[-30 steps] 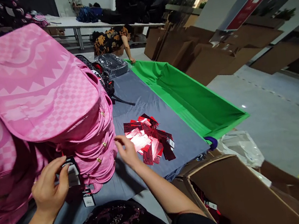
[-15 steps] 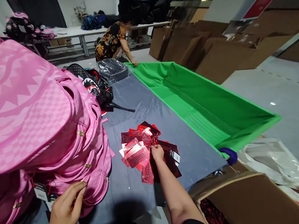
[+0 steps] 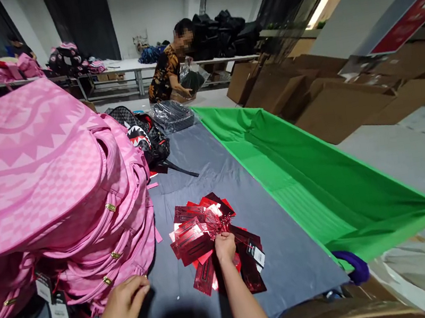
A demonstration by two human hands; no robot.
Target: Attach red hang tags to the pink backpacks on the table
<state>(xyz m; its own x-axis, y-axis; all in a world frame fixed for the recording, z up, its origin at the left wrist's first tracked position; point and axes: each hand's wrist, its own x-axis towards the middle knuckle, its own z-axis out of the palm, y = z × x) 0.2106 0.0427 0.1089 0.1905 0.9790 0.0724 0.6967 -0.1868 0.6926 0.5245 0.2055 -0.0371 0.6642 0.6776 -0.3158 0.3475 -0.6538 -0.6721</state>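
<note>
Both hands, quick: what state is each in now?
Left hand: loosely curled; whether it holds anything cannot be told.
Right hand: closed on shiny red rectangular tags.

Pink backpack stack (image 3: 38, 181) blocks left side of desk (image 3: 293, 259). Narrow bare strip between stack and red tags (image 3: 193, 240); wider bare stretch right of tags, out to green fabric (image 3: 323, 195). Dark backpack (image 3: 152, 136), strap (image 3: 180, 169) trailing, obstructs beyond stack.

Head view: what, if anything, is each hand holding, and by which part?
The right hand pinches the red hang tags near their gathered strings. Whether the left hand, beside the pink backpacks, holds anything cannot be told.
</note>
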